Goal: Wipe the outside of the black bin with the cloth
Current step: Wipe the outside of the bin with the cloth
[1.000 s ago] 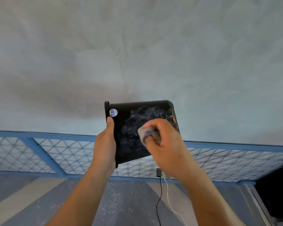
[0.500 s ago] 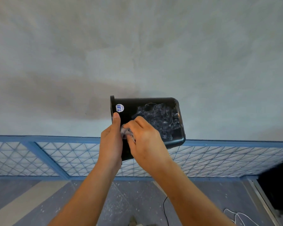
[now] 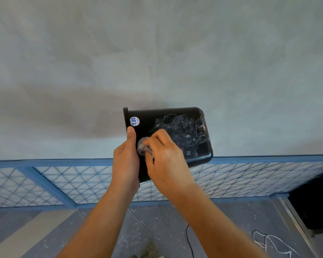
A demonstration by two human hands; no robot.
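Head view, left hand (image 3: 126, 161) gripping smooth black bin (image 3: 168, 125), right hand (image 3: 164, 157) clutching crumpled grey cloth (image 3: 142, 145).

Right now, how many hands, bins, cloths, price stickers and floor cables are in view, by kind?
hands: 2, left hand and right hand
black bin: 1
cloth: 1
price sticker: 1
cables: 2, black cable and white cable
Total: 7

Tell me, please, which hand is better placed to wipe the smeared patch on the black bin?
The right hand: it holds the cloth against the black bin, beside the smears. The left hand grips the bin near its rim, steadying it.
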